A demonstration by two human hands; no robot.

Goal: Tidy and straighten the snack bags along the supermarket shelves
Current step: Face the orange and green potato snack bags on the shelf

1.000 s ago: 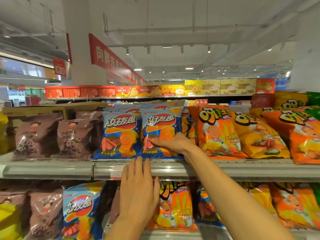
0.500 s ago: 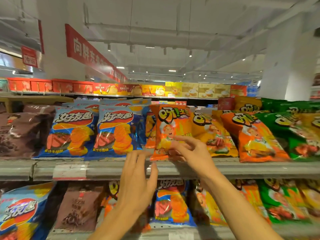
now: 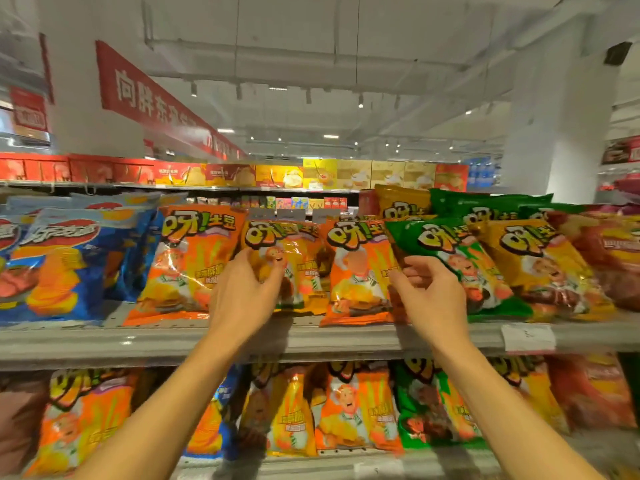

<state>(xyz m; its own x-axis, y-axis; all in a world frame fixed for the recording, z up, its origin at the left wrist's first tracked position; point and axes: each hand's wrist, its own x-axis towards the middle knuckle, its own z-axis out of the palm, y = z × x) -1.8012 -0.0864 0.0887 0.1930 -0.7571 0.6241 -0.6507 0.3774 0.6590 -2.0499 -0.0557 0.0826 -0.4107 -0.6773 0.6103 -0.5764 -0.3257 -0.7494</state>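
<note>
My left hand grips the yellow bag; my right hand pinches the green bag, both at the shelf front edge.

Left hand covers lower middle of yellow-orange crinkly snack bag; fingertips hidden against it, grip unclear. Right hand hides lower left corner of green glossy snack bag. Blue chip bags blurred, cut by left edge. White shelf price label print unreadable.
</note>
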